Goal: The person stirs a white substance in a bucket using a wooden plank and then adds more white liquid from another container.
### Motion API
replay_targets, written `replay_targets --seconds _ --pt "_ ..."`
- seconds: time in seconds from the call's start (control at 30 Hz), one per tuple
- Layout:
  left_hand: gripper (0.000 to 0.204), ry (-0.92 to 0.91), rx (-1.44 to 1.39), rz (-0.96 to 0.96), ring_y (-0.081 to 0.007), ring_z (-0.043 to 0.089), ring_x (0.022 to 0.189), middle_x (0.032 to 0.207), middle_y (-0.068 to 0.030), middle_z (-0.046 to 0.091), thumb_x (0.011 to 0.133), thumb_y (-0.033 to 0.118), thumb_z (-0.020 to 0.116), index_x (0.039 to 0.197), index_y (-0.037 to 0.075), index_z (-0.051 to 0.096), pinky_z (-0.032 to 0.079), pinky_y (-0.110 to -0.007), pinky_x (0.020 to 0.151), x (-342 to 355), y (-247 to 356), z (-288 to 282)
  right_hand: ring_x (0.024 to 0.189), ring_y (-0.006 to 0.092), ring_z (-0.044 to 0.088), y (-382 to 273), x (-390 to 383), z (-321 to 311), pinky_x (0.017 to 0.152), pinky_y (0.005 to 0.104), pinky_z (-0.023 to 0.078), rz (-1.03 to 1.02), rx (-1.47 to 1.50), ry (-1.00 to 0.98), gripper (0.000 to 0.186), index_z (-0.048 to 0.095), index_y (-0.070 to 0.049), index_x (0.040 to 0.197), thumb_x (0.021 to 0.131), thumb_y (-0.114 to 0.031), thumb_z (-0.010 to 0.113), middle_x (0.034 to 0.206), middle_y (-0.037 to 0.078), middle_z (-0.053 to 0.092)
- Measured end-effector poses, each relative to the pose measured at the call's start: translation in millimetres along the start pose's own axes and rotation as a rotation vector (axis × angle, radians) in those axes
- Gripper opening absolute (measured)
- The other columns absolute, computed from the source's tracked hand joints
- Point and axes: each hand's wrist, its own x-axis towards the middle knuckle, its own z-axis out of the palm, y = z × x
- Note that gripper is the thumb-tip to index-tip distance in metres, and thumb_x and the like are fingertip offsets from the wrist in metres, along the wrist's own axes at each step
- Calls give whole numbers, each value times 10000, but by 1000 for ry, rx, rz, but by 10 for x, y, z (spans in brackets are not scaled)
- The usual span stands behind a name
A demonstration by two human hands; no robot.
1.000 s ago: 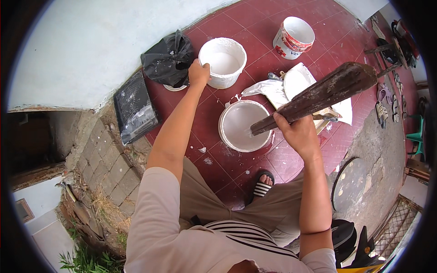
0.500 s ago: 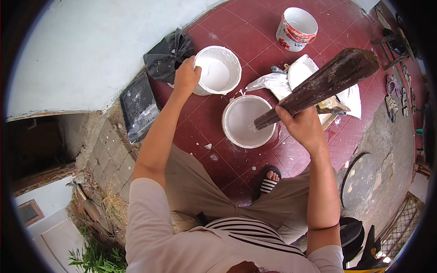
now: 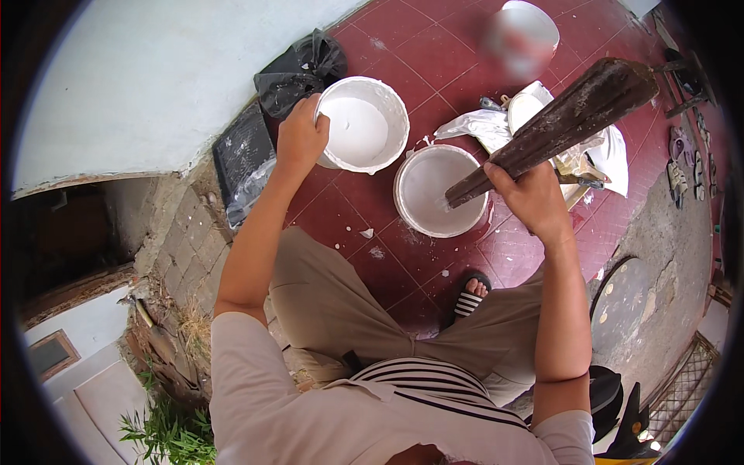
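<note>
My left hand (image 3: 300, 140) grips the rim of a white bucket (image 3: 385, 97) that holds white liquid and is tilted toward a second white bucket (image 3: 425, 219) on the red tiled floor. My right hand (image 3: 529, 198) is closed on a long dark wooden plank (image 3: 570, 118), whose lower end stands in the second bucket's white liquid while its upper end rises to the right.
A black plastic bag (image 3: 298, 68) and a dark flat tray (image 3: 244, 158) lie by the pale wall. A third white bucket (image 3: 523, 32) stands farther off. Crumpled white plastic sheeting (image 3: 487, 127) lies behind the buckets. My sandalled foot (image 3: 470, 297) is on the tiles.
My left hand has lifted the bucket by its rim and brought it closer to the second bucket. The plank stays in the second bucket, held by my right hand.
</note>
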Motion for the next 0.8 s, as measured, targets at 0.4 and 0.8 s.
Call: replay_targets --seconds 0.4,0.8 --pt "365 5 82 182 -396 688 824 1034 -172 664 906 72 580 1264 29 632 572 -464 736 -61 401 -625 831 321 735 -103 14 8 792 412 549 122 -85 -86 289 723 50 998 878 -212 707 882 218 743" --pt "342 116 126 258 -355 693 922 1072 -145 681 934 85 595 1268 41 658 559 -426 828 -173 711 -642 746 217 744 9 304 102 762 352 579 27 -116 -116 352 690 40 1046 876 -267 668 897 159 753"
